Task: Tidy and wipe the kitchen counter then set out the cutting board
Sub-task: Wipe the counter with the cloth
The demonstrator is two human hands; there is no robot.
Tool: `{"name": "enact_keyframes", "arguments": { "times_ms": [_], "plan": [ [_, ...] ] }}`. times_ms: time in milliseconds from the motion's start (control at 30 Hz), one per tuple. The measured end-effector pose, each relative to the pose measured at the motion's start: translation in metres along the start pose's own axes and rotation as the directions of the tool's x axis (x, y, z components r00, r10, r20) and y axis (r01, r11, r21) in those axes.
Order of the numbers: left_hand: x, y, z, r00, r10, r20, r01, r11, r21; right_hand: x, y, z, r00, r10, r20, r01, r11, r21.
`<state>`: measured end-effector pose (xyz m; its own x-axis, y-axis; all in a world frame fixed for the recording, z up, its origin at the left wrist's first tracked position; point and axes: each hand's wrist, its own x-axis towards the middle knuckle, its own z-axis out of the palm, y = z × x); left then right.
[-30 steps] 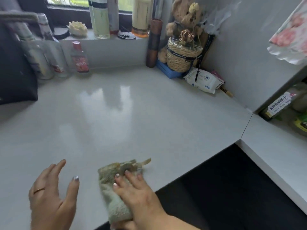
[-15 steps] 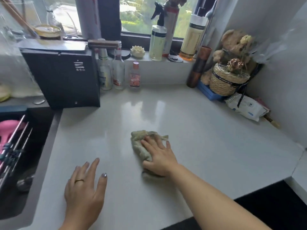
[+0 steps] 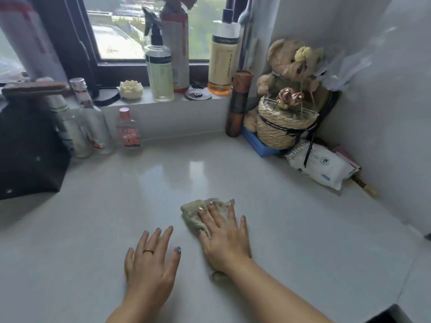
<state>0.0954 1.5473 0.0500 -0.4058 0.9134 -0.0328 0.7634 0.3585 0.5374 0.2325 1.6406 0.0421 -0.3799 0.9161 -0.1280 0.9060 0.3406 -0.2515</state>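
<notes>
Since half a second ago, the left hand (image 3: 149, 264) has been brought closer to the right hand (image 3: 224, 238), and the black box-shaped appliance (image 3: 28, 155) has been pushed to the left edge of the view. The crumpled, pale green terry cloth (image 3: 193, 215) is pressed flat onto the glossy off-white stone counter (image 3: 303, 229) under the right hand, with fingers spread over it. The left hand is laid open on the counter just beside it, grasping nothing; a gold ring is worn on it.

Farther back, a small clear bottle with a pink cap and red label (image 3: 128, 129) is stood beside two taller clear glass bottles (image 3: 91, 122); their writing cannot be read. At the right corner, a white soft pack of wipes (image 3: 324, 166) is seen near a woven straw basket (image 3: 282, 129) set on a blue box, with a tan plush bear (image 3: 291, 64) behind it and a brown cylinder (image 3: 239, 103) beside it. On the window sill, a clear spray bottle of pale yellow-green liquid (image 3: 159, 71) and a cream pump bottle with amber liquid at its base (image 3: 222, 59) are stood.
</notes>
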Motion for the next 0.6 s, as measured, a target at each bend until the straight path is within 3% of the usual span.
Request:
{"name": "enact_keyframes", "arguments": {
  "times_ms": [167,300,433,600],
  "plan": [
    [0.019,0.071,0.045,1.0,0.024,0.015,-0.024,0.999,0.04,0.002,0.15,-0.039,0.976,0.201,-0.081,-0.202,0.979,-0.002],
    [0.025,0.108,0.066,0.998,0.045,0.041,-0.049,0.995,0.084,-0.006,0.23,-0.062,0.96,0.27,-0.078,-0.272,0.962,-0.012],
    [0.025,0.135,0.074,0.995,0.082,0.063,-0.088,0.991,0.103,-0.008,0.242,-0.064,0.975,0.209,-0.071,-0.21,0.978,-0.006],
    [0.019,0.146,0.069,0.985,0.133,0.107,-0.149,0.976,0.157,-0.016,0.231,-0.069,0.965,0.242,-0.1,-0.245,0.969,-0.021]
  ]
}}
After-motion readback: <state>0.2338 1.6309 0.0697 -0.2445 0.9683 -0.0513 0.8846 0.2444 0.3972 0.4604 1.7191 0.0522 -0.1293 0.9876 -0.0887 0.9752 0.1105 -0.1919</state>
